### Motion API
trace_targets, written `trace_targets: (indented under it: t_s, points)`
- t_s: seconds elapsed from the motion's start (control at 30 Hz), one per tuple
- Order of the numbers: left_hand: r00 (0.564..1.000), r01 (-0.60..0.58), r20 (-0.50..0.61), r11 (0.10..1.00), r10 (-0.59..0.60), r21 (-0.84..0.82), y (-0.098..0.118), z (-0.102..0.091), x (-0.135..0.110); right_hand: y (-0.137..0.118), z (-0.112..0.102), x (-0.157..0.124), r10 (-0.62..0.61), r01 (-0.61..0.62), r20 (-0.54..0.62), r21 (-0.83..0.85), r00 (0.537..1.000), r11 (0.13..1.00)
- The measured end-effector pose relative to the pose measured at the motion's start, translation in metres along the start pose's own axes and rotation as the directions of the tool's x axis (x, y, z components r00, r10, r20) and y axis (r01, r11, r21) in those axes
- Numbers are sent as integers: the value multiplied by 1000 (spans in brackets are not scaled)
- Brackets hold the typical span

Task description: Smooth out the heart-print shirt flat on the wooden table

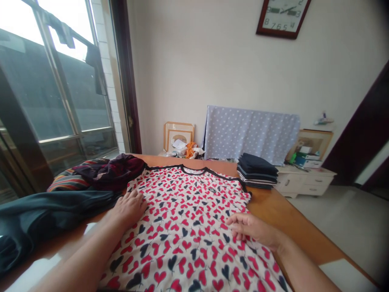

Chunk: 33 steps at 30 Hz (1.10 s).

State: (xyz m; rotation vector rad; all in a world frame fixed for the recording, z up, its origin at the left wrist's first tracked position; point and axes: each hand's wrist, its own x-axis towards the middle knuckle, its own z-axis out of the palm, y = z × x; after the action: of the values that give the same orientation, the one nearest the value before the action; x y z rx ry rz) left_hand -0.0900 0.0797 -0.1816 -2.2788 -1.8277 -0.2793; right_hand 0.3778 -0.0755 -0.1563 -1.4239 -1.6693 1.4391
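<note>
Hands rest on a heart-print shirt [188, 227] spread flat across the frame's lower centre: left hand [129, 207] palm down, fingers together; right hand [252, 229] loosely curled, fingertips touching the cloth. Wooden table [273, 207] beneath. Left, loose clothes [60, 202]. Farther right, folded dark stack [257, 170].

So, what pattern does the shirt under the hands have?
The shirt is white with red and dark hearts, black neck trim; head view.

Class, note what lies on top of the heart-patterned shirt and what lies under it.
On the shirt the left hand lies flat; the right hand rests near its right edge. Underneath, the wooden table shows around it; anything beneath the cloth is hidden.
</note>
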Motion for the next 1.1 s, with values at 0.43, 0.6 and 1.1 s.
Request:
trace_targets:
  t_s: [0.43,0.6,1.1]
  points:
    - [994,46,105,993,-34,-113,0,-6,-2,3,-41,-30,-77,100,-107,233,991,967]
    - [993,113,43,967,-106,-228,-17,-21,-17,14,-46,-27,-26,53,-105,266,994,963]
    - [824,565,144,809,-547,-161,-56,-53,-94,26,-47,-27,7,26,-114,281,993,959]
